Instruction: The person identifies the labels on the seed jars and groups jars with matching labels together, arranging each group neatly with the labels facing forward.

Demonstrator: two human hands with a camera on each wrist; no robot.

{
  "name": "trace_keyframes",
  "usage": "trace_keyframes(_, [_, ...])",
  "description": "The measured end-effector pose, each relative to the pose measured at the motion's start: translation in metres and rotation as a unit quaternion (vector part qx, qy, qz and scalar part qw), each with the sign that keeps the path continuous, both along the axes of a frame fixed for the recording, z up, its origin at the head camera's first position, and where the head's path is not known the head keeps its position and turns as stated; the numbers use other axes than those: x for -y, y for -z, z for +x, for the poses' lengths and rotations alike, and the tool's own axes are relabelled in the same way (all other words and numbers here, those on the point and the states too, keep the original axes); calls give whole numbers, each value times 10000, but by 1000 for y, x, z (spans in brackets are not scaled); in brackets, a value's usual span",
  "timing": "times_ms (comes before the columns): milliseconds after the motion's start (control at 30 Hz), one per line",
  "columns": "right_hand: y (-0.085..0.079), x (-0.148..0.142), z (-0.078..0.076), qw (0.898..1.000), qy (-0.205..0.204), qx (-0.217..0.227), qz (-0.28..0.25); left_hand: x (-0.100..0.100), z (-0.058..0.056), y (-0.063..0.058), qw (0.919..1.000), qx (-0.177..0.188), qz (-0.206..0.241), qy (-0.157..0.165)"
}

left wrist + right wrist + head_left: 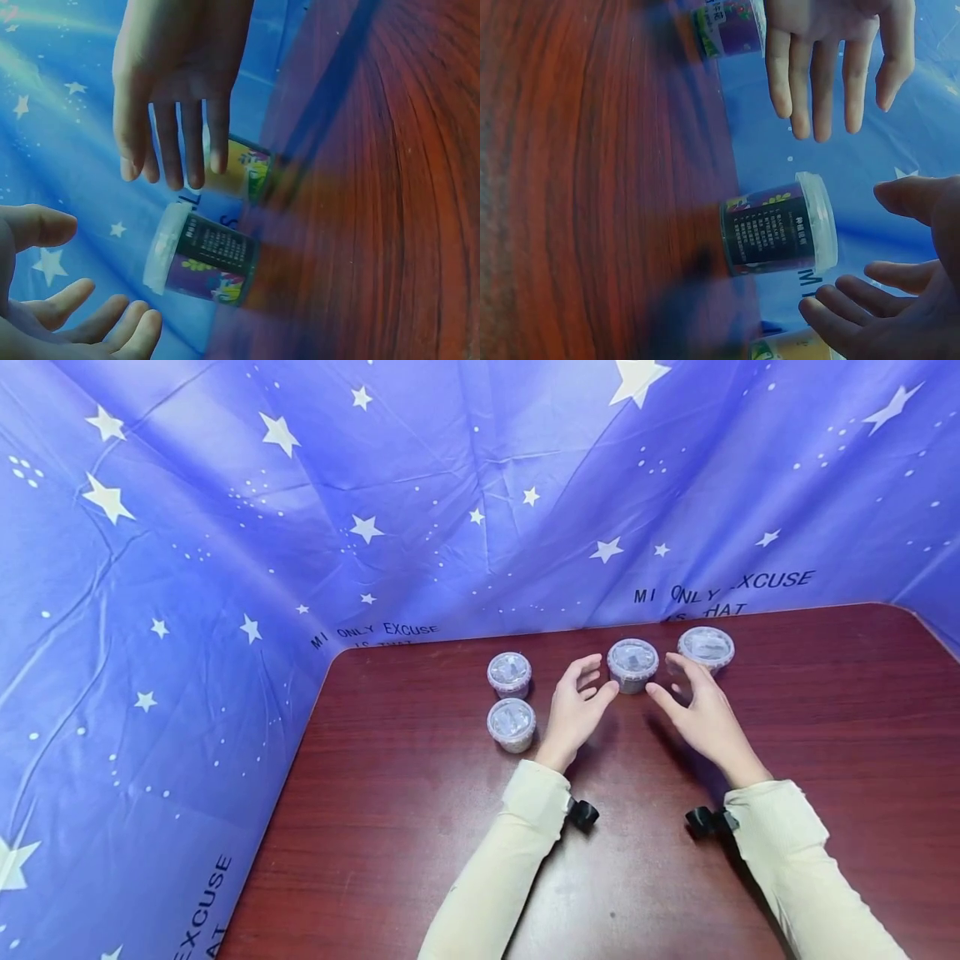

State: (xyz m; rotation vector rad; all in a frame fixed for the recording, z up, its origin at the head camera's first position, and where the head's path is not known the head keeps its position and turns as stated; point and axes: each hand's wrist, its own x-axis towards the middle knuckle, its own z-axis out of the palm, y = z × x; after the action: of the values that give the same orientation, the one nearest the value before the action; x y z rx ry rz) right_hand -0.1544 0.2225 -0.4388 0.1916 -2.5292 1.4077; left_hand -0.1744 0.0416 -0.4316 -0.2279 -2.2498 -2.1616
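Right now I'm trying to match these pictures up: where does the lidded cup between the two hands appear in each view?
Head: the lidded cup is right of centre, between the left hand and right hand.
Left wrist: below and left of centre, lid facing left.
Right wrist: below and right of centre, lid facing right.
Shared landmark: the blue starred cloth.

A lidded cup (212, 259) stands between left hand (56, 328) and right hand (178, 75).
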Motion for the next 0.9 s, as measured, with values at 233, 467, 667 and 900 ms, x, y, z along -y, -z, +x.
trace_keyframes(233, [2,1,-11,9998,-143,151,-75,-5,-13,9,9998,166,-68,-49])
trace_keyframes(467, [5,0,-17,9985,-327,417,-139,-12,-20,18,9990,442,38,13])
trace_keyframes(667, [15,-3,-23,9979,-389,505,-136,-18,-27,23,9982,540,269,-8])
trace_keyframes(900, [20,-3,-29,9981,-329,498,-124,-21,-34,24,9965,470,677,-152])
